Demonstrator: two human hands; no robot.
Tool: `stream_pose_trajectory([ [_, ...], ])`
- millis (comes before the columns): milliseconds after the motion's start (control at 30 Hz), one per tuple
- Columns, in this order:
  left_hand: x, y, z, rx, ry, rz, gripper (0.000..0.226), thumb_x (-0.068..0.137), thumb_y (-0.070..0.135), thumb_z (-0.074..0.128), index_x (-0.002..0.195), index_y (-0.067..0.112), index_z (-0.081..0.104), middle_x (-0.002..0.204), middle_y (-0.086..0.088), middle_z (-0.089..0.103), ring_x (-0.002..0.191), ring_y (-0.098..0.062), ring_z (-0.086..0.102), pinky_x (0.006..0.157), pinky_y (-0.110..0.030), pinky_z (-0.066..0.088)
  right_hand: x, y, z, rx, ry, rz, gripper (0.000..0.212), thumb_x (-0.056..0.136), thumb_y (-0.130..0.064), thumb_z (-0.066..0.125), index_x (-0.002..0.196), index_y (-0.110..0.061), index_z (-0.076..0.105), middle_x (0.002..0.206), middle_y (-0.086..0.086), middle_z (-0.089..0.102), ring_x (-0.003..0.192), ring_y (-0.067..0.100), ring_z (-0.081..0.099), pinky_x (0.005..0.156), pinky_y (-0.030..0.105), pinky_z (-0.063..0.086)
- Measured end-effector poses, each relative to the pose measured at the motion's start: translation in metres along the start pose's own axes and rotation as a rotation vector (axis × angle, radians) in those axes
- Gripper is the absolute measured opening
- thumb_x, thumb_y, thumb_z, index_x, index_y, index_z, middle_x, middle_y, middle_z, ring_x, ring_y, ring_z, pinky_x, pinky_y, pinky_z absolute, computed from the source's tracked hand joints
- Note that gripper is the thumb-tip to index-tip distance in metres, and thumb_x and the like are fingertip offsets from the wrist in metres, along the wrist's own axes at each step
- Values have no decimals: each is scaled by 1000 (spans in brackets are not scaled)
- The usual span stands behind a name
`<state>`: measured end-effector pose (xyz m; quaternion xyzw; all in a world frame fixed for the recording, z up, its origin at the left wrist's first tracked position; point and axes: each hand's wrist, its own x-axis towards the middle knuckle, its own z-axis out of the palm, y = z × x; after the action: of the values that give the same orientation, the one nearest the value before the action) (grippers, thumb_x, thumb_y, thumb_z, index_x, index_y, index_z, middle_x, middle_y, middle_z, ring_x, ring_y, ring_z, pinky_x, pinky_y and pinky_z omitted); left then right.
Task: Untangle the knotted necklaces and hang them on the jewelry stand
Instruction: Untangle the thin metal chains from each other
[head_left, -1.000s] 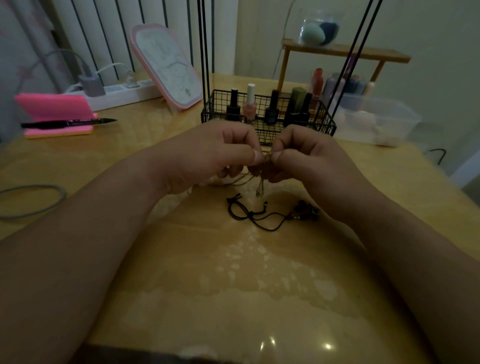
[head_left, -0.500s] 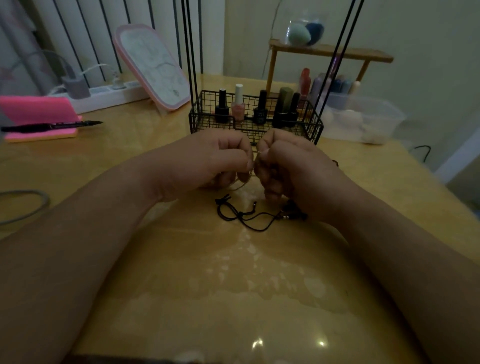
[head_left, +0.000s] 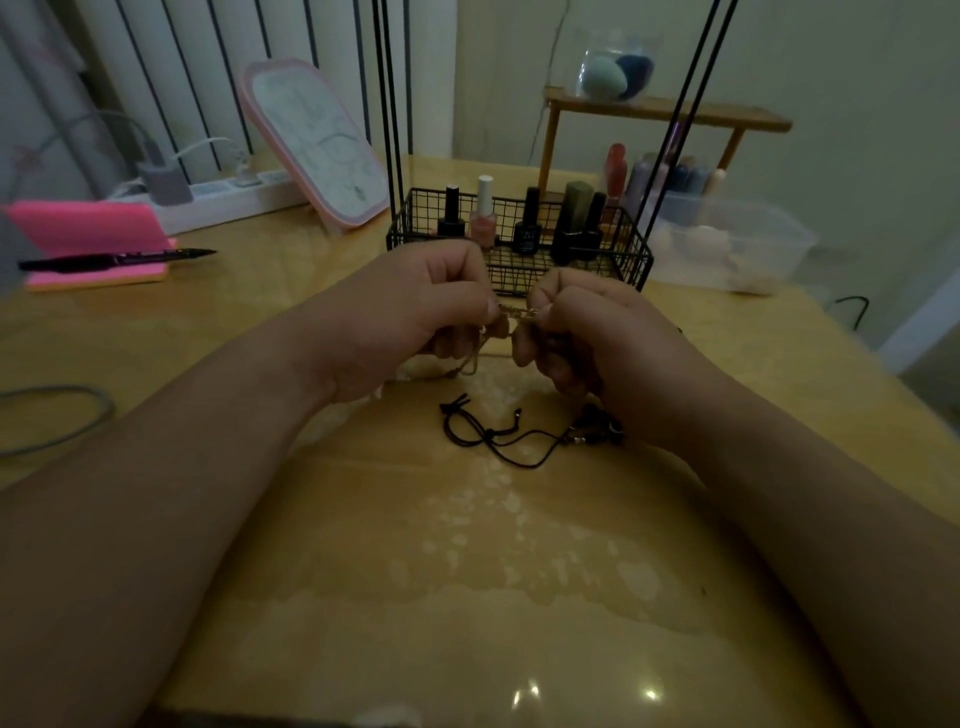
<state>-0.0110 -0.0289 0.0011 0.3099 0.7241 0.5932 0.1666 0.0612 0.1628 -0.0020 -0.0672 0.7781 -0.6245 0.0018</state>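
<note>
A thin gold chain necklace is stretched between my two hands above the table. My left hand pinches one part of it between thumb and forefinger, and loose loops of the chain hang below that hand. My right hand pinches the other part, its fingers curled. A black cord necklace lies on the table just below the hands, its dark beaded end partly under my right wrist. The jewelry stand is a black wire basket with tall black rods, right behind my hands.
Nail polish bottles stand in the basket. A pink-framed mirror leans at back left, beside a power strip. Pink notepad with a pen at far left. A clear plastic box and wooden shelf at back right.
My hands, pressed close together half a second ago, have drawn slightly apart, so a short stretch of gold chain shows between them. The black cord necklace has not moved.
</note>
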Motion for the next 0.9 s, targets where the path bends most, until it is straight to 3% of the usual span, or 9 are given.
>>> stream_pose_trajectory([
  [100,-1,1,2,32,-12,3,7,86,6,65,88,9,59,80,-6,70,66,-18,57,61,-30,47,1,0,0,7,12,0,8,82,-26,52,85,-20,55,76,0,68,58,10,48,51,24,36],
  [267,-3,3,2,48,-63,-52,21,94,-7,60,108,7,66,77,-4,68,70,-18,61,67,-31,53,0,4,-2,-47,53,-70,4,89,-19,57,86,-18,60,76,-1,67,57,10,45,53,27,35],
  [467,-4,4,1,31,-90,-78,14,94,-4,61,102,7,66,84,-10,72,74,-24,66,71,-33,57,3,8,-2,-81,98,-110,5,83,-21,62,81,-23,66,79,6,58,64,19,43,56,33,37],
  [633,-4,5,0,-57,-102,-106,5,98,2,62,98,7,64,86,-10,71,74,-21,66,68,-29,56,4,8,-4,-74,88,-96,4,84,-22,61,82,-20,63,71,-6,57,65,15,48,61,34,42],
  [767,-3,4,-3,-209,-115,-132,8,90,8,65,96,8,60,88,-11,70,73,-18,66,63,-26,55,5,9,-5,-19,76,-89,4,83,-22,61,82,-18,62,76,4,56,70,19,51,66,35,46],
  [900,-3,2,-5,-228,-137,-146,9,98,-2,57,96,7,58,87,-12,70,73,-18,66,63,-26,55,6,10,-3,49,52,-77,2,81,-18,63,79,-17,63,83,12,58,70,21,53,64,34,48],
])
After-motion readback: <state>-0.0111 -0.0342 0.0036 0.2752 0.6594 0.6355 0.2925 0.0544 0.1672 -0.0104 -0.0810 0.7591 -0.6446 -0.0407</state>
